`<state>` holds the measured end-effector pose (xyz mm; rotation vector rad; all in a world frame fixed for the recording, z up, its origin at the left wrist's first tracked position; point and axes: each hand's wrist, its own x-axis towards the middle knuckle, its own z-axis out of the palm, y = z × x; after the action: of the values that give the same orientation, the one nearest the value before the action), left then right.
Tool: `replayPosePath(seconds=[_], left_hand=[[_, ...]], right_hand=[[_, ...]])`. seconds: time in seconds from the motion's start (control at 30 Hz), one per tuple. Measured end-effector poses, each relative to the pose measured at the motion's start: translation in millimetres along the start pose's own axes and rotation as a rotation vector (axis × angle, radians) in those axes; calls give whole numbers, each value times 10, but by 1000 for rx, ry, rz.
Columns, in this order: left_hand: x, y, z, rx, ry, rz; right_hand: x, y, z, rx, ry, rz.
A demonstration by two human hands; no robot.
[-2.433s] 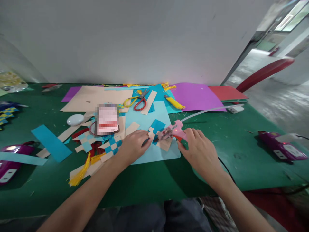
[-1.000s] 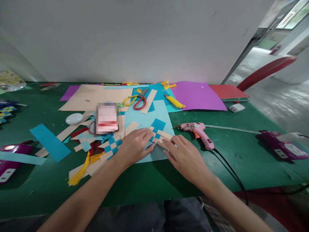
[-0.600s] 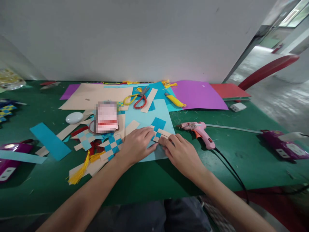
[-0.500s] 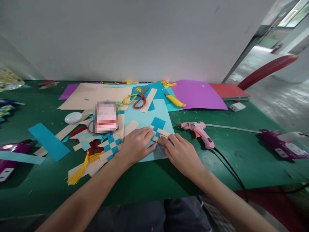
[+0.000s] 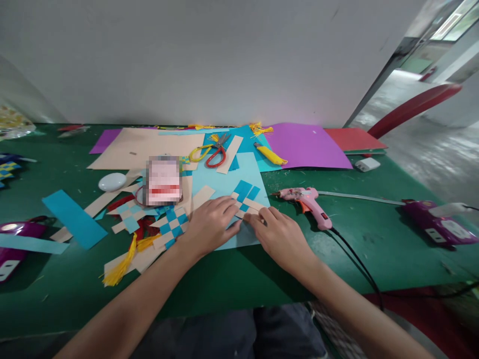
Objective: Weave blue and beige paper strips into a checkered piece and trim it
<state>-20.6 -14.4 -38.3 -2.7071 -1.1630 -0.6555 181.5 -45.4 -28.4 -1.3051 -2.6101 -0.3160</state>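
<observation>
Blue and beige paper strips (image 5: 245, 189) are interlaced in a small checkered weave on a light-blue sheet (image 5: 232, 182). My left hand (image 5: 210, 223) grips the weave's left side, its bent fingers covering part of the strips. From the right, my right hand (image 5: 277, 230) pinches the near right edge, thumb and fingertips close together. My fingers hide the lower part of the weave. Left of my left hand lies another checkered woven piece (image 5: 172, 225), with a yellow tassel (image 5: 121, 264) beyond it. A pink glue gun (image 5: 309, 199) rests right of my right hand.
Red-and-yellow-handled scissors (image 5: 216, 153) and a yellow cutter (image 5: 271, 153) lie farther back. Purple card (image 5: 309, 144) and beige card (image 5: 127, 142) line the wall. A purple power strip (image 5: 437, 222) stands right; the glue gun's cord crosses the front edge.
The blue strips at the top of the weave now show a gap between them, where they looked like one block. My right fingers have shifted slightly along the near edge.
</observation>
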Motion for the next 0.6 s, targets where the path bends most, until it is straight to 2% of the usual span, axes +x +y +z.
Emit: replayPosePath(seconds=[0.37, 0.5, 0.6], left_hand=[[-46, -69, -50, -48, -13, 25], [-42, -73, -59, -67, -15, 21], [-33, -74, -70, -79, -9, 21]], right_hand=[[-4, 22, -31, 29, -2, 28], [68, 51, -48, 88, 24, 49], [164, 45, -52, 86, -8, 44]])
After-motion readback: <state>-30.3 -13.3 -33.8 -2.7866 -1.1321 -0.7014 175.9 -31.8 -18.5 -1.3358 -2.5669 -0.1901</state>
